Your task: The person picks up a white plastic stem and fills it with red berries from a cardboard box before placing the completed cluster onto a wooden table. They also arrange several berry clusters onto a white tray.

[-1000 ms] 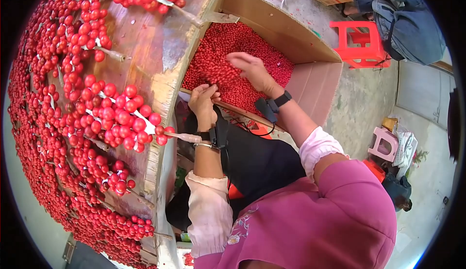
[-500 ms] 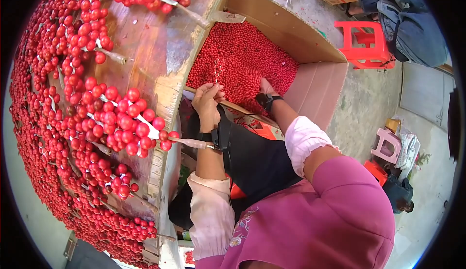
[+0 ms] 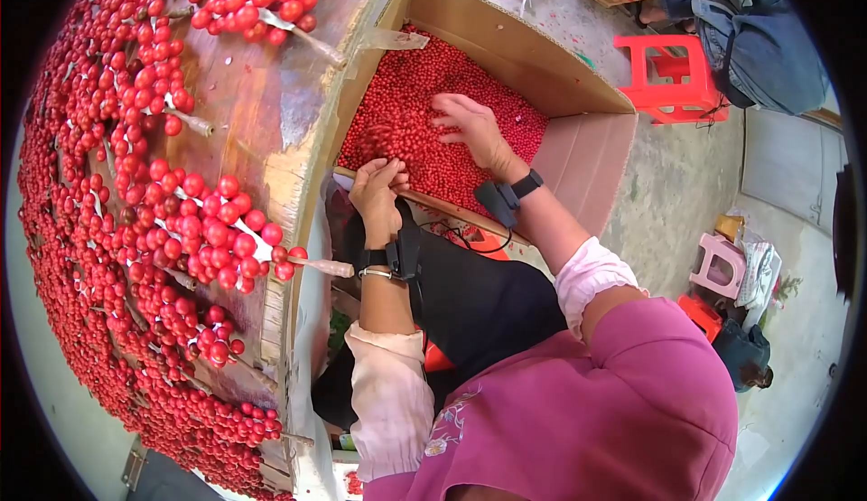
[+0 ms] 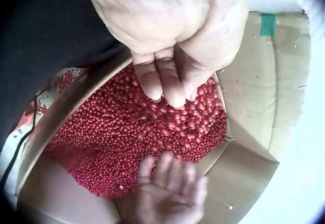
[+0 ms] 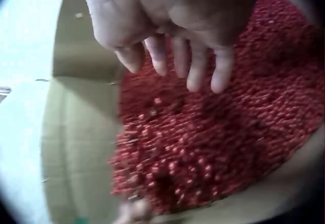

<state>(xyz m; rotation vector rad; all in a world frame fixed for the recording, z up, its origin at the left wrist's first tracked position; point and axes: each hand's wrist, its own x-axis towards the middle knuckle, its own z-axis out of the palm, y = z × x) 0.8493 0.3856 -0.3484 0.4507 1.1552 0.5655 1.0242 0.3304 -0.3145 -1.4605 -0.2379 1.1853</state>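
A cardboard box (image 3: 492,31) holds a deep heap of small red berries (image 3: 501,108). At the near rim, my left hand (image 3: 377,192) pinches a red berry sprig (image 3: 384,140), which looks blurred over the heap. In the left wrist view, shiny berries (image 4: 180,117) of the sprig cluster under the fingertips, which hide the stem. My right hand (image 3: 479,135) hovers over the heap to the right of the sprig, fingers extended and slightly spread. The right wrist view shows its fingers (image 5: 197,71) pointing down toward the berries, holding nothing.
Many bunches of larger red berries (image 3: 217,230) with taped stems cover the wooden table (image 3: 239,94) on the left. A red plastic stool (image 3: 664,76) stands beyond the box, near a seated person's jeans (image 3: 768,58). A pink stool (image 3: 718,262) is farther right.
Half a second ago my right hand was dipped into the berries and the sprig looked pale and sparse; now that hand is raised, and redness blurs around the sprig. My left hand kept its pinch.
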